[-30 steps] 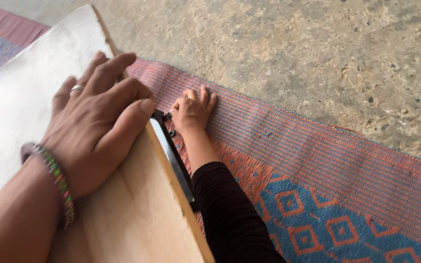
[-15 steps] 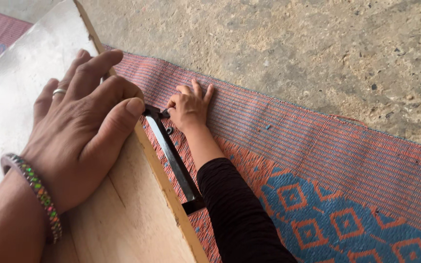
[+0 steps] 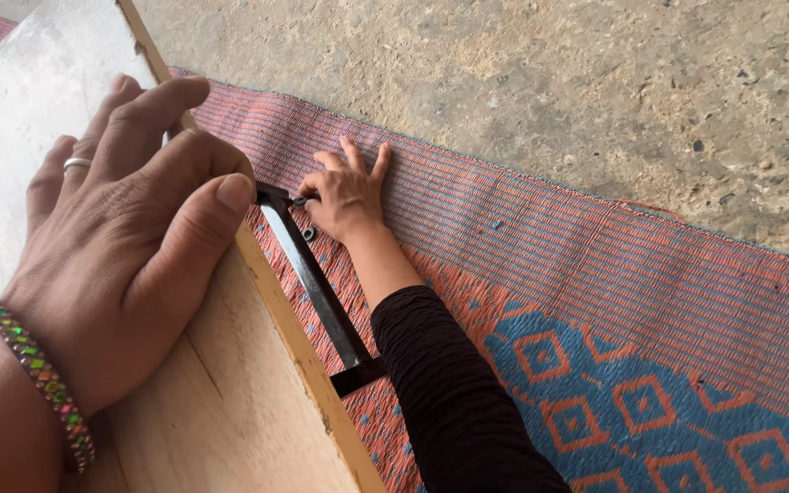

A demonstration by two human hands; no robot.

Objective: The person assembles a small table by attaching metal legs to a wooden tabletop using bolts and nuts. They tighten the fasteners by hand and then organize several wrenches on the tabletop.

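Head view: one black metal bar (image 3: 314, 285) lay on the mat (image 3: 650, 292), parallel to the right edge of the board (image 3: 230, 411) and just beside it. The bar had a short cross-piece at each end. Its far end sat against the board edge by the thumb of the left hand (image 3: 130, 246). Its near end touched the board edge lower down. One small dark ring-shaped part (image 3: 308, 235) lay on the mat just beside the bar's far end.

The left hand lay flat and wide open on the board, palm down and fingers spread, holding nothing. Its thumb ran along the board edge. The right hand was not in view.

One smaller hand (image 3: 347, 194) in a black sleeve (image 3: 454, 393), seemingly another person's, rested on the mat with its fingers fanned. Its thumb side touched the far end of the bar. Whether it pinched anything could not be told.

Count:
- one board, of pale wood, with one white sheet (image 3: 20, 100) over its far part
- one woven mat, red stripes with a blue diamond pattern
- one ring (image 3: 77, 164) and one beaded bracelet (image 3: 34, 374) on the left hand and wrist
- two hands in total

Bare concrete floor (image 3: 550, 82) lay beyond the mat.

Against the frame half a second before, the bar kept its place along the board edge. The left hand stayed pressed on the board and the smaller hand stayed at the bar's far end. Only the framing had shifted slightly.
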